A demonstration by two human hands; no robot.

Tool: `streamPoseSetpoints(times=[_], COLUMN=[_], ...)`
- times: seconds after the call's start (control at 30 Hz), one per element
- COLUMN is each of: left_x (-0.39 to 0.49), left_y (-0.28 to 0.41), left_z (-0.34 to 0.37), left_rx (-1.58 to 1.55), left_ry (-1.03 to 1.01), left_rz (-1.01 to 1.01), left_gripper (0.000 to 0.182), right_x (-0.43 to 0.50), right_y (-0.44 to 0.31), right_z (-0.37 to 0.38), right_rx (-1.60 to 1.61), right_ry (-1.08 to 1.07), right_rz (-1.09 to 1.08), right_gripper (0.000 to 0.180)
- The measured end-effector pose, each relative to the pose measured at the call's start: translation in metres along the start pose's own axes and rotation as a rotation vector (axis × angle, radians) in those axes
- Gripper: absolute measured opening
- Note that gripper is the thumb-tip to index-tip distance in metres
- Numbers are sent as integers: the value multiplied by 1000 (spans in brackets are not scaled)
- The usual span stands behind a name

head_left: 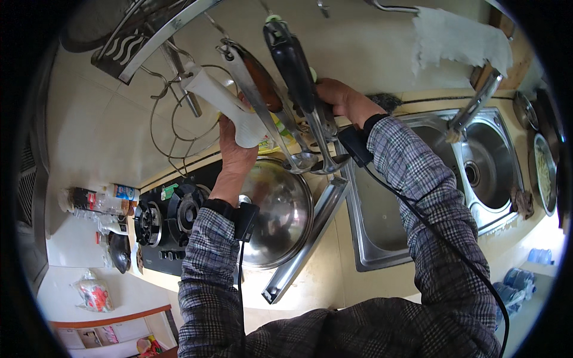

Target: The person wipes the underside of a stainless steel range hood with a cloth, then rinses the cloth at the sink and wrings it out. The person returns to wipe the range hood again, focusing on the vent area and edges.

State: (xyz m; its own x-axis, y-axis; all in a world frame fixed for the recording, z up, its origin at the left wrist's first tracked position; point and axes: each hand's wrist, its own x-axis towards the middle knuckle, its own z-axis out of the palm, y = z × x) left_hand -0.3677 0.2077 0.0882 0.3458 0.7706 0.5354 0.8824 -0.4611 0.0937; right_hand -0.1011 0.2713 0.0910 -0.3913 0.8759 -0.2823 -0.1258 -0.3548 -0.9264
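Note:
My left hand (239, 150) is raised beside a hanging white plastic paddle (224, 96), which hides part of its fingers. My right hand (344, 99) reaches in behind a hanging ladle with a black handle (290, 67), and its fingertips are hidden. Between the hands hang a steel ladle (244, 78) and a utensil with a brown handle (261, 87). A yellow-green packet (267, 145) shows in part behind them. Whether either hand grips anything cannot be made out. Beneath my left hand sits a large domed steel lid (280, 219).
A metal channel (309, 241) lies slantwise between the gas stove (156, 257) and the double steel sink (389, 259). The faucet (476, 103) juts over the sink. A wire rack (156, 134) hangs at the left. Cables trail from both wrists. A bowl of pale strips (542, 174) stands far right.

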Motion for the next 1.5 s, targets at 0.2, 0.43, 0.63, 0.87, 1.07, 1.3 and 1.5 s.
streamPoseSetpoints(times=[0.2,0.43,0.63,0.87,1.07,1.3,1.5], left_x=[14,13,11,12,14,13,8], left_y=[-2,6,16,18,14,18,17], left_z=[23,23,21,19,21,16,15], left_rx=[-668,-432,-568,-463,-568,-687,-8], left_ry=[-44,-163,-72,18,11,-37,177], left_rz=[-210,-193,-232,-214,-168,-327,88], left_gripper=[43,49,53,55,56,56,61], right_x=[-32,-18,-24,-17,-18,-36,-56], right_y=[-21,-16,-21,-26,-29,-34,-38], right_z=[32,22,25,33,34,35,33], right_rx=[15,60,-5,-35,-24,-152,-270], right_ry=[-134,-190,-186,-202,-144,-148,-75], right_rz=[-188,-259,-252,-253,-206,-279,-314], right_gripper=[45,42,41,40,39,38,37])
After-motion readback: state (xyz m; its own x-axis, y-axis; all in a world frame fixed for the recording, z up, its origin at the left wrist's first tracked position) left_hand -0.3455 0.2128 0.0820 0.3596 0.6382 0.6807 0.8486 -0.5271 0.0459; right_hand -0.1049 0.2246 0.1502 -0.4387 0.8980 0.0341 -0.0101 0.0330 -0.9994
